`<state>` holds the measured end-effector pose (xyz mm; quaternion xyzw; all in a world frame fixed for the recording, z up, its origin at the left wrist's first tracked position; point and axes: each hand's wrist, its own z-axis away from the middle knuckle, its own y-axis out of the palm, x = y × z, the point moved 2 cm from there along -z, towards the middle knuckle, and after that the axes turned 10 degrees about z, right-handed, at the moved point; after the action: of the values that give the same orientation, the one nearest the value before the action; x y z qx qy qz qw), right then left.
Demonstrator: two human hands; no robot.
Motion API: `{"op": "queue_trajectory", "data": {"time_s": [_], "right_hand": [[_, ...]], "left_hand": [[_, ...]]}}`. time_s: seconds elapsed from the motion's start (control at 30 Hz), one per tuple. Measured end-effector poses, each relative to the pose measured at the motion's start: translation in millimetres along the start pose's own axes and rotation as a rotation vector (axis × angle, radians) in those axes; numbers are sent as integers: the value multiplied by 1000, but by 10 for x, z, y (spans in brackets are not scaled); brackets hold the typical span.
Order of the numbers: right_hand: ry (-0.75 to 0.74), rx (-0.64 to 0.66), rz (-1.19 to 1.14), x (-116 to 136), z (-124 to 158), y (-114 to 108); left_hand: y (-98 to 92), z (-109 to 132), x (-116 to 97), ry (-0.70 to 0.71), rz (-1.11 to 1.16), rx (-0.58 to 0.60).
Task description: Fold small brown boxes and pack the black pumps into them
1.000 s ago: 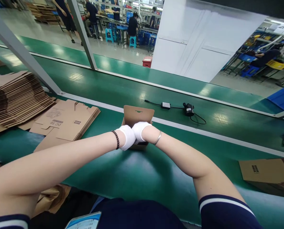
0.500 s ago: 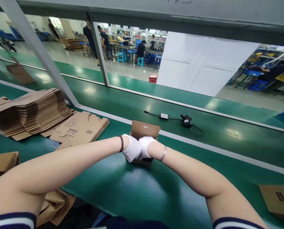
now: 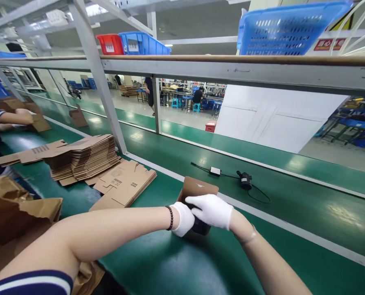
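A small open cardboard box (image 3: 200,187) stands in front of me, its flap raised at the back. Something black (image 3: 201,226) shows inside it; its kind is hidden by my hands. My left hand (image 3: 183,220), in a white glove, reaches into the box at its left side, and its fingertips are out of sight. Over the opening is my right hand (image 3: 213,209), also gloved, with fingers stretched out and apart, close to my left hand. Beyond the box, a black pump-like device (image 3: 245,179) with a cable and an inline white-labelled module (image 3: 215,171) lies on the green belt.
Stacked flat cardboard boxes (image 3: 93,157) and a lower pile (image 3: 127,182) lie to the left. Brown paper (image 3: 16,221) bulges at the near left. A co-worker's arm (image 3: 15,118) handles a carton at far left. Metal posts (image 3: 101,78) carry a shelf with a blue basket (image 3: 280,30).
My view has tilted up and turned left, bringing the shelf and co-worker in. My right hand has spread away from my left hand over the box, exposing the black thing inside.
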<state>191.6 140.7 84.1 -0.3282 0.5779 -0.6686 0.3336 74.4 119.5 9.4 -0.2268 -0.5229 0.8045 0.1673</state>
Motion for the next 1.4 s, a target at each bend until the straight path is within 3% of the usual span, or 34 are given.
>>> {"op": "queue_trajectory", "data": {"time_s": [0.07, 0.1, 0.13, 0.2, 0.27, 0.33, 0.43, 0.57, 0.67, 0.77, 0.87, 0.93, 1.07, 1.17, 1.27, 1.4], "right_hand": [[155, -322, -144, -187, 242, 106], [250, -413, -197, -296, 362, 237], [339, -425, -225, -406, 473, 415], [497, -270, -229, -603, 666, 848], [552, -86, -170, -733, 825, 1260], [547, -58, -88, -798, 935, 1541], [569, -127, -21, -834, 994, 1716], [595, -176, -15, -863, 963, 1747], [614, -184, -28, -897, 960, 1793], [610, -188, 15, -933, 991, 1860], [591, -199, 56, -967, 1008, 1928], [594, -196, 51, -987, 1008, 1978], [613, -193, 17, -1017, 1003, 2075], [627, -200, 19, -1029, 994, 2113], [646, -158, 45, -990, 977, 2046], [568, -81, 52, -827, 901, 1726]], "left_hand": [[-40, 25, 60, -44, -15, 35], [-84, 26, 122, -69, -18, 43], [-145, 19, 207, -93, -22, 44], [-318, -7, 444, -147, -30, 30], [-540, -32, 737, -213, -38, -12], [-773, -36, 1028, -285, -44, -106], [-1038, 10, 1359, -368, -57, -352], [-1105, 73, 1654, -571, -72, -657], [-1034, 81, 1909, -776, -40, -783], [-943, 221, 2236, -897, 23, -805], [-746, 627, 2554, -988, 124, -731], [-511, 993, 2637, -1036, 209, -643], [134, 1613, 2377, -1082, 309, -497], [541, 1811, 2058, -1087, 313, -461], [718, 1890, 1913, -1083, 314, -462], [740, 2018, 2013, -1030, 343, -596]]}}
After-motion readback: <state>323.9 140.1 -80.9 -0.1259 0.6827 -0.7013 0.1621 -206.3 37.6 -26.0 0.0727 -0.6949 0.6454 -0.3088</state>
